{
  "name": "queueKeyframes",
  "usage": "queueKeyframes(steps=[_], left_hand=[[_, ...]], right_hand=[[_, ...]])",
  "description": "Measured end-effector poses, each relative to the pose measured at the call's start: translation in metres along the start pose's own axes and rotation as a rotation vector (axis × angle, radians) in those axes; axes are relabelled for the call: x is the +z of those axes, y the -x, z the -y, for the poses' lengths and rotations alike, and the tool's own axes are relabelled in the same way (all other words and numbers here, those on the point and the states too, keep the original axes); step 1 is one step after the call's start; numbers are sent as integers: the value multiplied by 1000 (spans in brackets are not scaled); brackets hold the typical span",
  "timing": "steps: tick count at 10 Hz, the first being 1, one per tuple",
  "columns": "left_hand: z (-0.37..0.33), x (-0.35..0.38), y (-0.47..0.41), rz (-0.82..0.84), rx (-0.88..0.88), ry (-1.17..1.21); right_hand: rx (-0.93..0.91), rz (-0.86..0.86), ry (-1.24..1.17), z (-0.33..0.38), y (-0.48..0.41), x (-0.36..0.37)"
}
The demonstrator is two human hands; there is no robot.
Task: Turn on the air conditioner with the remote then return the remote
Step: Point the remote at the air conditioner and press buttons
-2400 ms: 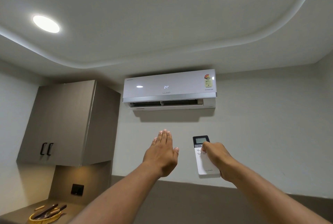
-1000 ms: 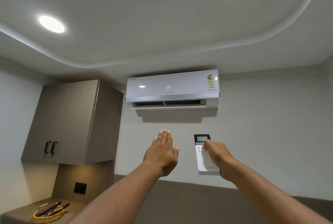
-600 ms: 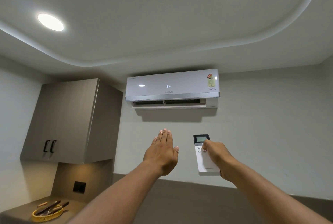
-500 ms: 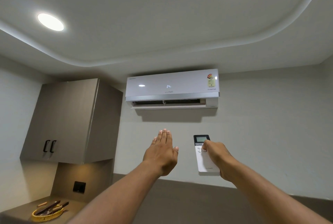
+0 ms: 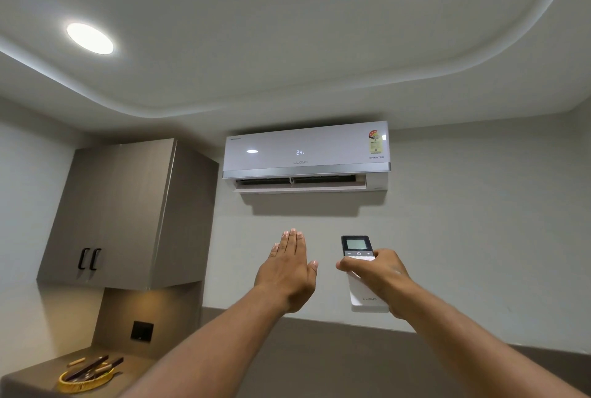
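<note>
Head view, looking up at the wall. The air conditioner (image 5: 306,157) is mounted at centre frame, just below the ceiling; its panel shows "24" and the louvre along its underside stands open, which suggests the unit is already running. The remote (image 5: 360,273) is at lower centre-right, upright, display uppermost and aimed toward the unit, held by the right hand (image 5: 377,276), whose fingers wrap the middle of the body below the button row; the thumb lies across the front, off the power key as far as can be seen. The left hand (image 5: 289,273) is raised just left of the remote, flat, fingers together and extended, holding nothing, apparently feeling for airflow beneath the outlet.

Step in hand, as judged: confirming that the unit has responded before the remote is returned. To do this well, keep the remote's top end pointed at the panel until the display and open louvre are checked, and keep the thumb clear of the power key so that a second press does not switch the unit off. Keep a firm hold on the smooth casing while lowering it. The remote's resting place is not evident; a bench (image 5: 41,375) shows at lower left.
</note>
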State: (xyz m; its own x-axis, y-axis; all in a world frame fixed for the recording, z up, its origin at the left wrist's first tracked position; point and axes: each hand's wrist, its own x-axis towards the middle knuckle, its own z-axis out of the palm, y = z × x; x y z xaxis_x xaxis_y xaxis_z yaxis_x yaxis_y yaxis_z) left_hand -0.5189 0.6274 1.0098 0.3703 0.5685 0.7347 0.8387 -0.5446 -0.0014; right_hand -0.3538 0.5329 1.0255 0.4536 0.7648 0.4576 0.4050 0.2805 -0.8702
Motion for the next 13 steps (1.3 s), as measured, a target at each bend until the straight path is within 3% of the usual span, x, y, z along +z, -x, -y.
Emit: queueKeyframes(steps=[9,11,13], left_hand=[[3,-2,-2,11,-8,33],[-24,12,-5,19,3,89],[-122,44,-12,52,143,251]], right_hand=[[-16,-92,-28,-6,-3,-4],[-3,-143,0,-16,0,-23],[21,-306,109,-46,14,-101]])
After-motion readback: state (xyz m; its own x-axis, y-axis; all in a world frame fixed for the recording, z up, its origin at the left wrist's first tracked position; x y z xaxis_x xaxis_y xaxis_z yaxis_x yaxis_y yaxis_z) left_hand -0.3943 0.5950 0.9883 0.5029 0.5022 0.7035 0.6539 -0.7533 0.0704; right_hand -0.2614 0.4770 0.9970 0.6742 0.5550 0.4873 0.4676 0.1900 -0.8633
